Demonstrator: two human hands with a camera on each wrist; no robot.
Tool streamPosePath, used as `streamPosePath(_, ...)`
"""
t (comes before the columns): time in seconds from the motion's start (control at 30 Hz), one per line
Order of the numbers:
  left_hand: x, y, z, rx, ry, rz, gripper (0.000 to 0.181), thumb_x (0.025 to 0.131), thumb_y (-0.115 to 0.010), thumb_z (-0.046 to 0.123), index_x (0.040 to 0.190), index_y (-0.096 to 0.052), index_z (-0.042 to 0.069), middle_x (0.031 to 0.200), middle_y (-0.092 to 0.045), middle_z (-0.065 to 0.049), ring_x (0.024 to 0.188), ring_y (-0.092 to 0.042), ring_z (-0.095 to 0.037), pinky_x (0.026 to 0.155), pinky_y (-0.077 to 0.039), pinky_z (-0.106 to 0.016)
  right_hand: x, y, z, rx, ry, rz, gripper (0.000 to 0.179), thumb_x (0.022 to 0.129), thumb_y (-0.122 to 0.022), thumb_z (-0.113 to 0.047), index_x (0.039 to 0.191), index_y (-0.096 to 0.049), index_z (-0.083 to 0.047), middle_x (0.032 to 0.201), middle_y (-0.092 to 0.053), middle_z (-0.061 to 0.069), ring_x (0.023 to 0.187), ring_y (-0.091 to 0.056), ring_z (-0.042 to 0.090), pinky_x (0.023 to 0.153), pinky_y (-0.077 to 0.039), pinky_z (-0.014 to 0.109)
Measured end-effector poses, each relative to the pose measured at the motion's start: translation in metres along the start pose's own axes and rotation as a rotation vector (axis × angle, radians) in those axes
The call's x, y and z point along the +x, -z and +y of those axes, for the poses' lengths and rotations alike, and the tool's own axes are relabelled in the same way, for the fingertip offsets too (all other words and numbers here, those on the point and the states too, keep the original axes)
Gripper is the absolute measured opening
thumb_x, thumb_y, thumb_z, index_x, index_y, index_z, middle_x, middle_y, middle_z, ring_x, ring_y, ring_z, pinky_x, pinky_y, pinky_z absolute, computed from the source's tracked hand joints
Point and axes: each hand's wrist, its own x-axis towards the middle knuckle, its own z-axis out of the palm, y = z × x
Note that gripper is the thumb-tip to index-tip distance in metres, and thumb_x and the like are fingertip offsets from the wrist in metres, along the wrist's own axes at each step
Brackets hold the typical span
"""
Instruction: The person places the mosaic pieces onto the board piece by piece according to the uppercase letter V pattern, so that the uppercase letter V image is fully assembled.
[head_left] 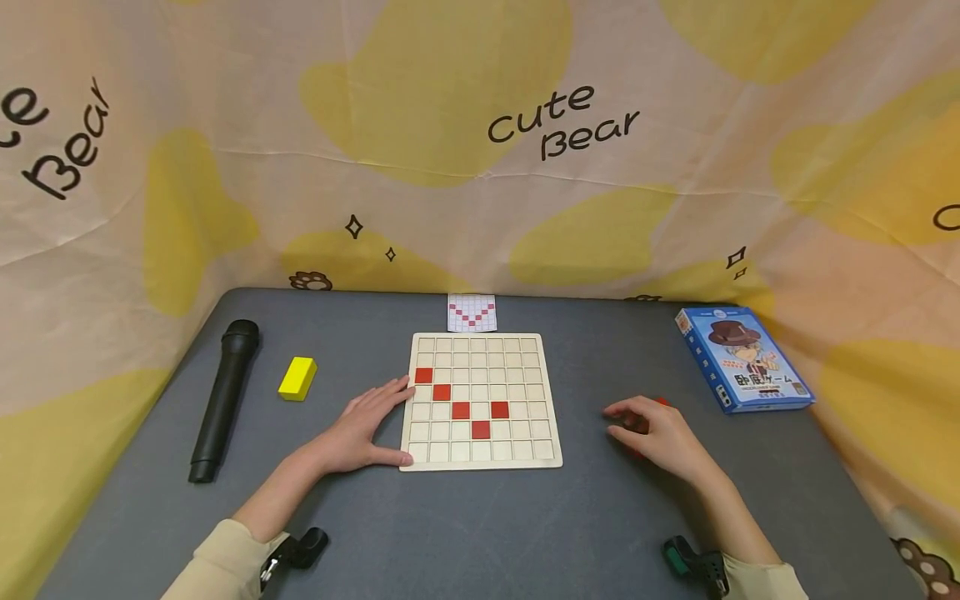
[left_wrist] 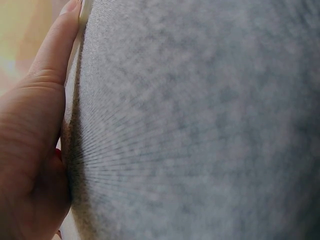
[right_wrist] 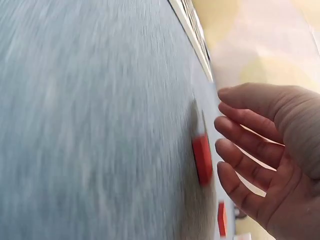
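Note:
A cream board (head_left: 517, 452) with a grid of square cells lies in the middle of the table, with several red squares (head_left: 461, 410) in its cells. My left hand (head_left: 360, 432) rests at the board's left side, thumb at the near corner and straight fingers touching the edge higher up. To the right of the board, my right hand (head_left: 656, 437) hovers low over the table with loosely bent fingers and a gap under the thumb. Below it, the right wrist view shows a red block (right_wrist: 202, 159) and another red piece (right_wrist: 222, 219), both apart from the fingertips.
Behind the board is a small card (head_left: 472, 313) with a V-shaped pattern of red squares on a grid. A black microphone (head_left: 225, 400) and a yellow block (head_left: 297, 379) lie to the left. At the right back is a blue game box (head_left: 742, 358).

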Motion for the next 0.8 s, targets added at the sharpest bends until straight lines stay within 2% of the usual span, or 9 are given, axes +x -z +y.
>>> streamPosePath(0.13, -0.001, 0.001, 0.001, -0.001, 0.0, 0.0, 0.104, 0.072, -0.076, 0.062, 0.153, -0.032, 0.014, 0.162, -0.019, -0.005, 0.147, -0.017, -0.03, 0.112, -0.013, -0.057, -0.011, 0.011, 0.006, -0.018, -0.017, -0.028, 0.023, 0.084, -0.078, -0.02, 0.107, -0.073, -0.016, 0.095, -0.067, -0.007, 0.081, -0.056, 0.011, 0.069, -0.048, 0.026)
streamPosePath(0.3, -0.001, 0.001, 0.001, -0.004, -0.001, 0.001, 0.104, 0.072, -0.076, 0.063, 0.153, -0.032, 0.014, 0.162, -0.019, -0.004, 0.147, -0.016, -0.03, 0.112, -0.013, -0.057, -0.023, 0.023, 0.013, 0.025, -0.086, -0.134, 0.027, 0.085, -0.077, -0.025, 0.111, -0.071, -0.019, 0.097, -0.065, -0.008, 0.083, -0.056, 0.01, 0.07, -0.048, 0.025)
streamPosePath(0.47, 0.0, 0.0, 0.0, 0.001, -0.019, 0.014, 0.103, 0.073, -0.076, 0.062, 0.153, -0.032, 0.013, 0.161, -0.02, -0.005, 0.147, -0.017, -0.03, 0.111, -0.014, -0.057, -0.03, 0.03, 0.02, 0.053, -0.1, -0.201, 0.031, 0.083, -0.078, -0.018, 0.113, -0.069, -0.022, 0.1, -0.062, -0.006, 0.087, -0.055, 0.011, 0.072, -0.048, 0.026)
streamPosePath(0.63, 0.0, -0.001, 0.0, 0.006, -0.046, 0.037, 0.101, 0.074, -0.076, 0.06, 0.152, -0.034, 0.011, 0.16, -0.023, -0.008, 0.146, -0.019, -0.032, 0.11, -0.016, -0.059, -0.028, 0.027, 0.021, 0.063, -0.083, -0.187, 0.03, 0.084, -0.076, -0.01, 0.111, -0.069, -0.021, 0.096, -0.061, -0.005, 0.084, -0.054, 0.011, 0.068, -0.047, 0.025)
streamPosePath(0.8, -0.001, 0.0, 0.001, 0.0, -0.039, 0.031, 0.102, 0.074, -0.076, 0.06, 0.152, -0.033, 0.011, 0.16, -0.022, -0.008, 0.146, -0.018, -0.032, 0.11, -0.015, -0.058, -0.02, 0.016, 0.019, 0.044, -0.02, -0.094, 0.025, 0.083, -0.078, -0.012, 0.106, -0.071, -0.017, 0.087, -0.06, -0.005, 0.076, -0.053, 0.01, 0.062, -0.045, 0.023)
